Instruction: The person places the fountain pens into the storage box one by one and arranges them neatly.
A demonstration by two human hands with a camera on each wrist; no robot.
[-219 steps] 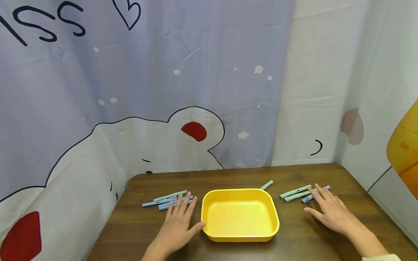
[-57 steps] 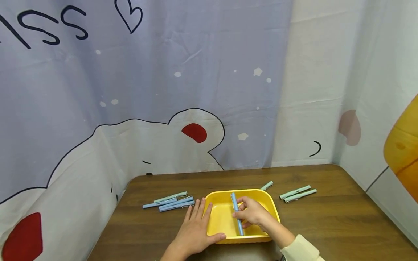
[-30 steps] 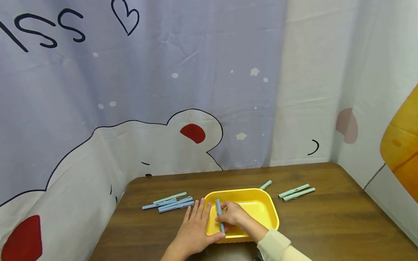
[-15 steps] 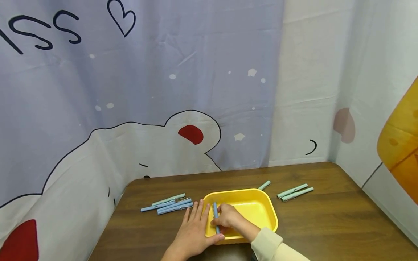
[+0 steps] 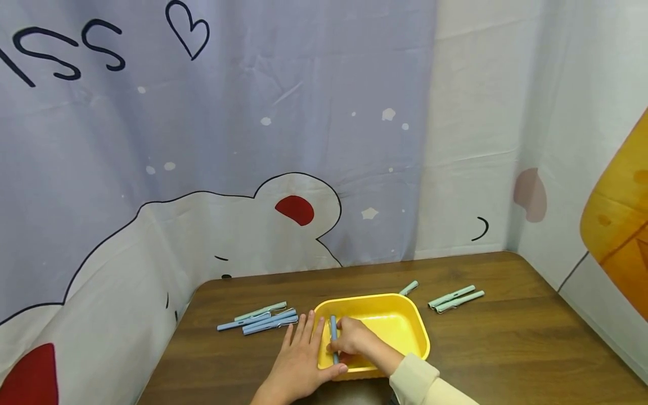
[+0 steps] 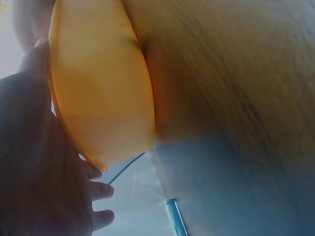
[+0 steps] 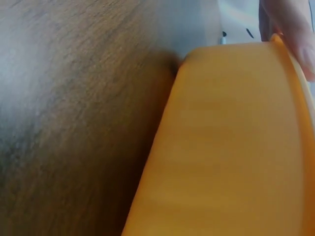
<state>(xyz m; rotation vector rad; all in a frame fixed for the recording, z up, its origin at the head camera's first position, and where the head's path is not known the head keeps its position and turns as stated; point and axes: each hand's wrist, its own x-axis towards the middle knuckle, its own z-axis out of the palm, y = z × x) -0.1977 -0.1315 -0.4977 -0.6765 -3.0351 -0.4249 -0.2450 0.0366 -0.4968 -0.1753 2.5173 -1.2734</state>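
Note:
A light-blue pen (image 5: 333, 327) stands lengthwise along the left inner side of a yellow plastic tray (image 5: 402, 329). My right hand (image 5: 358, 339) pinches it from the right, thumb in front, the other fingers partly hidden behind. Spread over the tray's left front corner, my left hand (image 5: 297, 360) has straight fingers along the left rim and its thumb at the front rim. In the left wrist view, the left hand (image 6: 42, 167) lies against the tray's edge (image 6: 101, 88). The right wrist view is mostly filled by the tray's outer wall (image 7: 231, 137); the pen is hidden there.
Left of the tray, several blue pens (image 5: 270, 323) lie bunched with a green pen (image 5: 260, 311). Two green pens (image 5: 458, 298) lie at the right, and another green pen (image 5: 409, 288) pokes out behind the tray. A printed curtain (image 5: 374, 169) hangs behind the wooden table (image 5: 526, 337).
The right hand has taken a blue pen from the right-hand group and carried it left into the tray, to its left side. The left hand has shifted right, onto the tray's rim.

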